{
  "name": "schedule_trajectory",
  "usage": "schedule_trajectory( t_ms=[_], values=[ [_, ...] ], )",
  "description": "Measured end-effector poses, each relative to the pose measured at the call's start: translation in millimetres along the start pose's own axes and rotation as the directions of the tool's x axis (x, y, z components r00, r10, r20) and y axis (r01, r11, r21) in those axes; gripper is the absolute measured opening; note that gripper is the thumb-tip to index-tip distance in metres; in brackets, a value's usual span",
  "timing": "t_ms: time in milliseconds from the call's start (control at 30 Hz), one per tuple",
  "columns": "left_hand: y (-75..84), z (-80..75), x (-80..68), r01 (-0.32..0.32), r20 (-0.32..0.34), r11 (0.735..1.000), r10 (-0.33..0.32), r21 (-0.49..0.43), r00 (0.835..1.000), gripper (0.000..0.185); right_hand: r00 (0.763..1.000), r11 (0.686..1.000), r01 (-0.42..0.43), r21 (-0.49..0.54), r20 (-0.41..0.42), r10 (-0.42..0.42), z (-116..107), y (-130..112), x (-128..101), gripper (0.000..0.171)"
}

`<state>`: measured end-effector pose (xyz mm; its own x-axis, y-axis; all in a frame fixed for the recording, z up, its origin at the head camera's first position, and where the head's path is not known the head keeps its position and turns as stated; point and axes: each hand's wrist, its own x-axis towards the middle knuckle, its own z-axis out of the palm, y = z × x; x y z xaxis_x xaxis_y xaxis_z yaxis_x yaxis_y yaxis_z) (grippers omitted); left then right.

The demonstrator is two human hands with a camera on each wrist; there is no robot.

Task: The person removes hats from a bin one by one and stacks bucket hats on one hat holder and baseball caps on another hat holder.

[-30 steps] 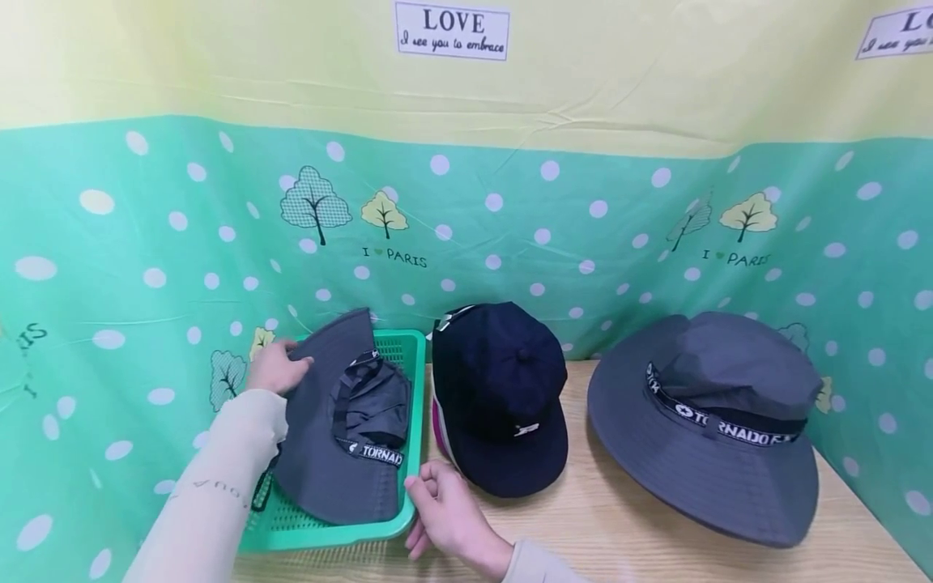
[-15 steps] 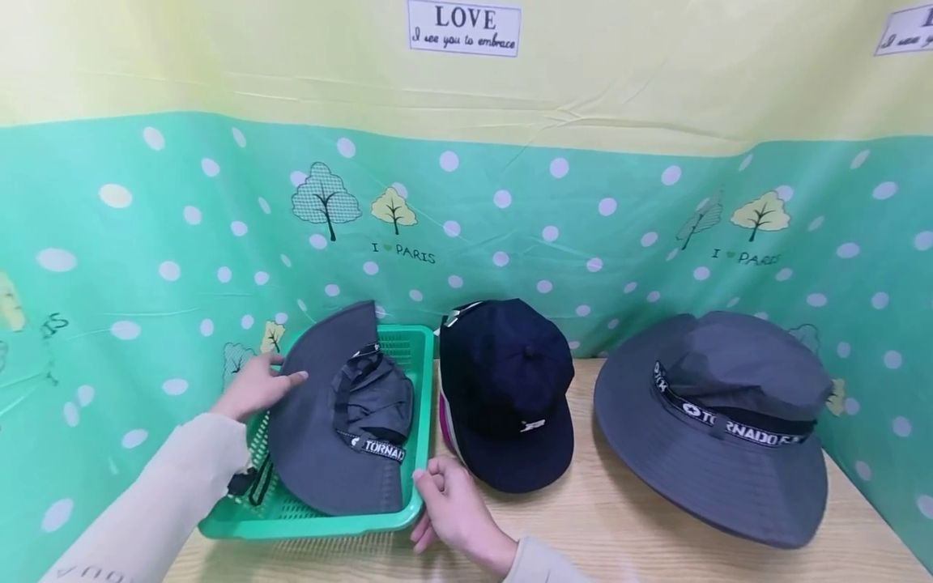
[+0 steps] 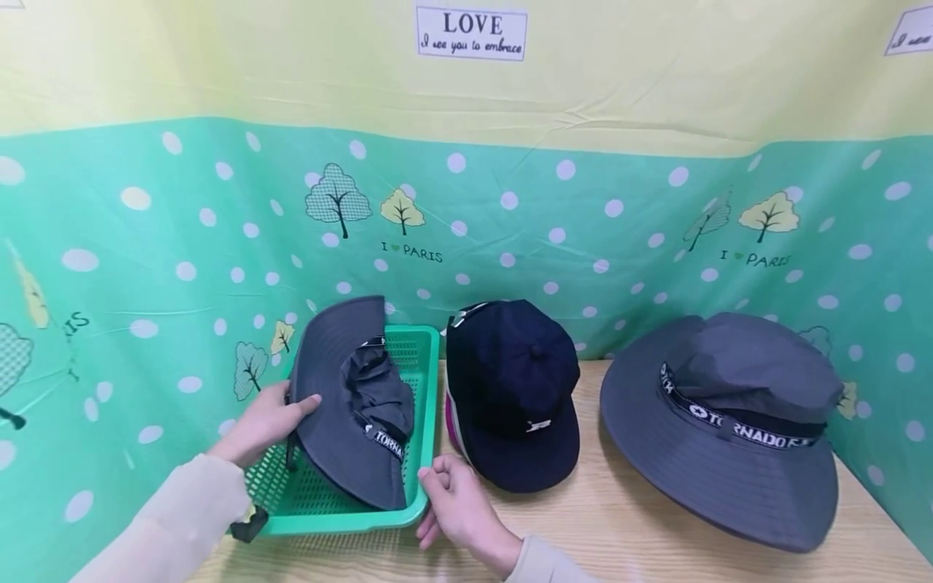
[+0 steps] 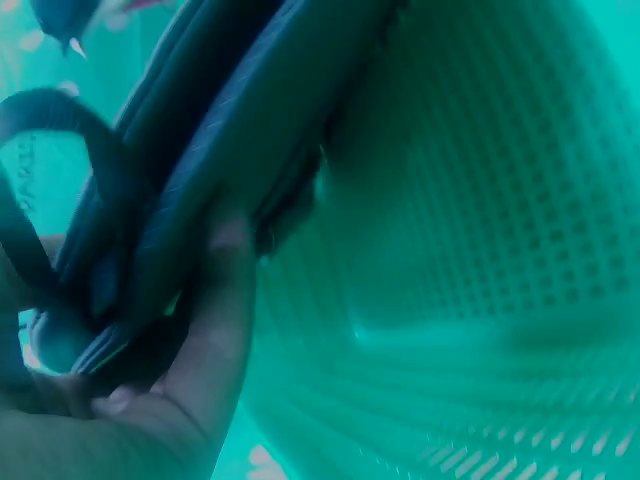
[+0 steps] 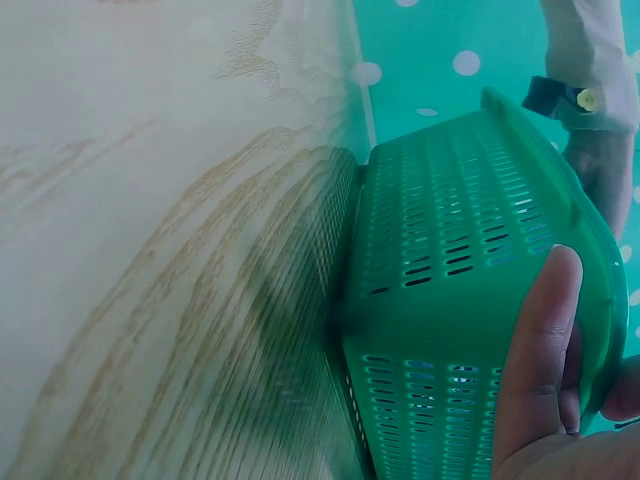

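Inside the green perforated plastic basket (image 3: 419,405), a soft, floppy grey fabric sun hat (image 3: 342,421) is pinched at its brim by the left hand (image 3: 266,421); the basket's rim is gripped by the right hand (image 3: 455,510).

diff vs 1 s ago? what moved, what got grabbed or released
The left hand slid from the far edge of the folded grey hat toward the near side of its brim and now grips it, tucking the hat deeper into the green basket. The right hand stayed at the basket's corner. The navy cap and grey bucket hat stayed put.

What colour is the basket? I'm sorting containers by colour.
Green; the basket shows best in the head view.
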<state>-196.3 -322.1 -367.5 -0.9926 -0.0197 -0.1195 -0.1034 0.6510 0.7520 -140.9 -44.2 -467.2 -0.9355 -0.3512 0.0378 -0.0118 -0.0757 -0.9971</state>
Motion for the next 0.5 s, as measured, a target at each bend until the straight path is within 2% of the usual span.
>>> schedule_trajectory(
  t_ms=[100, 300, 400, 500],
  values=[
    [7.8, 6.8, -3.9, 0.021, -0.013, 0.994, -0.022, -0.108, 1.000, 0.058, 1.000, 1.000, 0.006, -0.004, 0.005, -0.006, -1.5, 0.5, -0.4, 0.019],
    [17.3, 16.1, -6.0, 0.011, -0.030, 0.965, -0.020, -0.262, 0.999, 0.089, 1.000, 1.000, 0.021, -0.019, 0.011, -0.021, -3.4, 2.6, -0.5, 0.018],
    [18.6, 20.3, -4.5, 0.000, -0.068, 0.969, -0.018, -0.248, 0.998, 0.087, 1.000, 1.000, 0.022, -0.021, 0.021, -0.021, -4.9, 2.4, -0.7, 0.019],
    [19.8, 24.4, -2.3, -0.011, -0.114, 0.973, -0.016, -0.231, 0.993, 0.076, 0.999, 0.999, 0.026, -0.033, 0.029, -0.025, -6.7, -0.7, -1.3, 0.020]
  ],
)
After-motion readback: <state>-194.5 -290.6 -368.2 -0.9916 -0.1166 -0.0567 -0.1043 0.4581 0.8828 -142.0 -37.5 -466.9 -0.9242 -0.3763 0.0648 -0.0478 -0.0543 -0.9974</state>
